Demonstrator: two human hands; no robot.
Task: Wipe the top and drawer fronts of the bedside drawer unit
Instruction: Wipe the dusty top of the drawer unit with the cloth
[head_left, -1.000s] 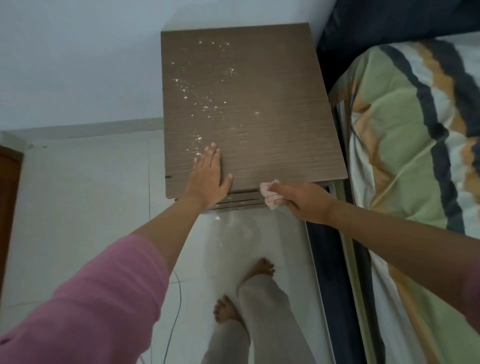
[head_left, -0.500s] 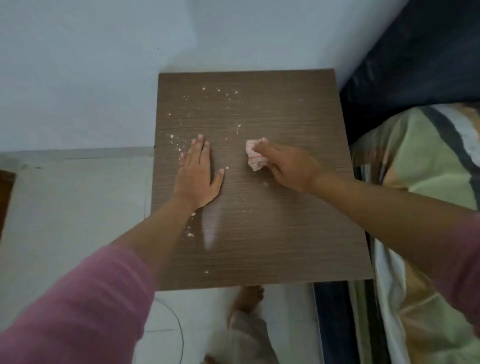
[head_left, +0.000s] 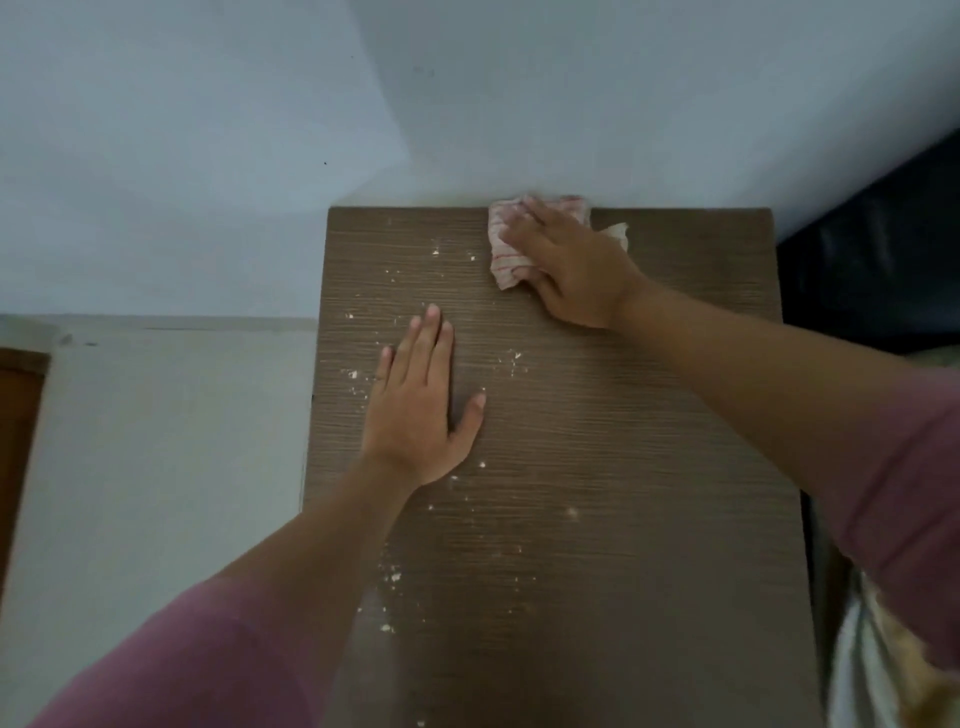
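The brown wood-grain top of the bedside drawer unit (head_left: 623, 519) fills the middle of the view, seen from above. White crumbs (head_left: 395, 577) are scattered over its left half. My left hand (head_left: 421, 405) lies flat on the top, fingers straight and pointing at the wall. My right hand (head_left: 566, 265) presses a white cloth with red stripes (head_left: 506, 254) onto the far edge of the top, against the wall, fingers spread over it. The drawer fronts are out of sight.
A pale wall (head_left: 467, 104) runs behind the unit. Light floor tiles (head_left: 156, 467) lie to the left, with a brown wooden edge (head_left: 15, 441) at the far left. A dark headboard (head_left: 872, 249) and bedding (head_left: 883, 675) are on the right.
My right hand has slid the cloth from the middle of the top to its far edge by the wall. The camera has come closer over the unit. My left hand stays flat.
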